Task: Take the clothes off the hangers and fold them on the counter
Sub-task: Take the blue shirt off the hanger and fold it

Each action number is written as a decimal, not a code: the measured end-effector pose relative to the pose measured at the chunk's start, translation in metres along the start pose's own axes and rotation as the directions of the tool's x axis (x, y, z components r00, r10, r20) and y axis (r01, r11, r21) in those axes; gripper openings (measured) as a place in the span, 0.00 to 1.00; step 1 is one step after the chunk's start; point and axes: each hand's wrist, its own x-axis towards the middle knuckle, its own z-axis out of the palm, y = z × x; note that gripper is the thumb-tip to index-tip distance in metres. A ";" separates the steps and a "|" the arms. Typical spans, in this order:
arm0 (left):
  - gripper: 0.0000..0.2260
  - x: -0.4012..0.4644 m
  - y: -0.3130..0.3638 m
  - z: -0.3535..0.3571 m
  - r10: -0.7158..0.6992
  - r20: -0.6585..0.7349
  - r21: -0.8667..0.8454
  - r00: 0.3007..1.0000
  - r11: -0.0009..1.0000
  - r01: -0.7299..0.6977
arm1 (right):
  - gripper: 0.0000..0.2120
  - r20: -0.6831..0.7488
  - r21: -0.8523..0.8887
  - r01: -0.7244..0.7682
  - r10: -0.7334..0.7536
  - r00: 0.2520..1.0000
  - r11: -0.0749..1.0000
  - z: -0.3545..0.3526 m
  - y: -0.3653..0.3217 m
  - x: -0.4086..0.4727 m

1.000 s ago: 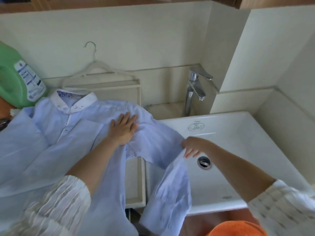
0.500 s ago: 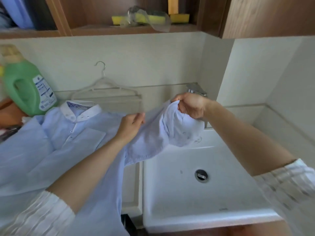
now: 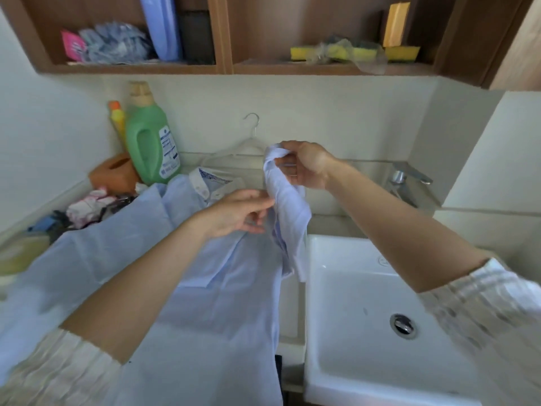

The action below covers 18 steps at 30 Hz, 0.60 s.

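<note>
Wooden shelves (image 3: pixel 225 68) run along the top of the frame, and the green bottle (image 3: pixel 150 142) stands at left above the light blue shirt (image 3: pixel 205 288), which lies flat on the counter (image 3: pixel 289 332). My left hand (image 3: pixel 237 213) pinches its sleeve (image 3: pixel 288 212) at the center, my right hand (image 3: pixel 306 165) grips the raised cuff, and the sink (image 3: pixel 366 332) is lower right.

Your shirt (image 3: pixel 222 288) is thin, matt pale-blue woven cloth, lightly creased. The sink (image 3: pixel 345 373) beside it reads as glossy white ceramic, its drain (image 3: pixel 403 325) and the tap (image 3: pixel 409 177) as bright polished metal. The detergent bottle (image 3: pixel 149 142) is smooth green plastic with a paper-like label. The shelf (image 3: pixel 222 33) shows matt brown wood grain. The hanger (image 3: pixel 248 145) looks like pale plastic with a metal hook.
</note>
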 end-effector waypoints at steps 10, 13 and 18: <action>0.09 -0.054 0.019 -0.086 0.011 -0.255 -0.215 0.967 0.974 -0.068 | 0.16 0.135 -0.286 0.059 -0.021 0.991 0.956 0.081 0.027 0.001; 0.19 -0.079 0.028 -0.114 0.100 -0.423 -0.173 0.900 0.967 -0.189 | 0.17 0.209 -0.610 0.132 -0.002 0.978 0.781 0.085 0.070 -0.009; 0.13 -0.095 -0.023 -0.168 -0.096 -0.302 -0.238 0.949 0.971 0.023 | 0.41 0.031 -0.950 -0.046 0.239 0.970 0.308 0.082 0.143 -0.030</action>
